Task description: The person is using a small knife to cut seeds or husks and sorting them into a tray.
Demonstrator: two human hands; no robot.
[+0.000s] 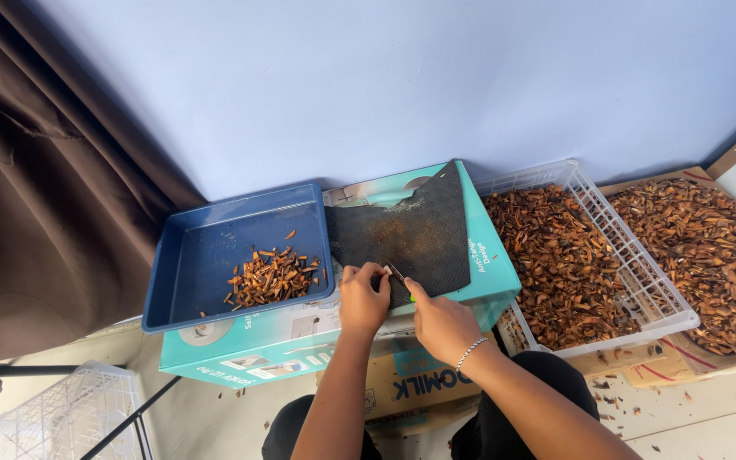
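Note:
My left hand (362,298) and my right hand (440,322) meet at the near edge of a black textured rubber mat (423,230) that lies on a teal cardboard box (487,268). Together the fingers pinch a small brown piece (394,271); a bit of green shows by my right thumb. A metal bracelet circles my right wrist. Left of the mat a blue plastic tray (206,255) rests tilted on the box and holds a small pile of cut brown pieces (273,277).
A white slatted plastic basket (641,281) full of brown dried husk pieces stands to the right, with more heaped on cardboard (709,247) beyond it. A brown curtain (36,170) hangs left. An empty white basket (61,417) sits at lower left.

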